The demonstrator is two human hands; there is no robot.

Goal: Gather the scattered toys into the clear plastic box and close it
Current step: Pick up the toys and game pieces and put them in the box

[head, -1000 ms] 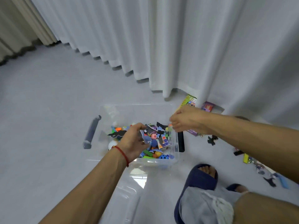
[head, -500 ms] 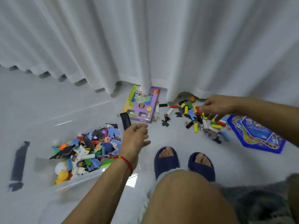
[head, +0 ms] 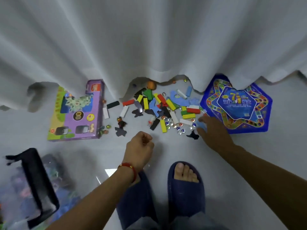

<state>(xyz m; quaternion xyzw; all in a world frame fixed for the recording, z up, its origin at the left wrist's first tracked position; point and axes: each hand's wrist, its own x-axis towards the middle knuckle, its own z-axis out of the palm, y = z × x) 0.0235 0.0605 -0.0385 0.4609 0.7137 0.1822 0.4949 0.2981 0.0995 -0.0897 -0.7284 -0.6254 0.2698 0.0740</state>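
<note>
Right hand (head: 214, 131) down on floor (head: 166, 146), fingers (head: 201, 119) spread flat, touching light blue piece (head: 201, 126) at edge of toy pile (head: 166, 108). Left hand (head: 139, 149) in air over floor, fingers curled in, holding nothing I can see. Clear plastic box (head: 33, 188) bottom left, blurry, toys inside, well apart from pile. Purple box (head: 78, 112) left of pile, blue game board (head: 237, 105) right, curtain (head: 149, 39) behind.
</note>
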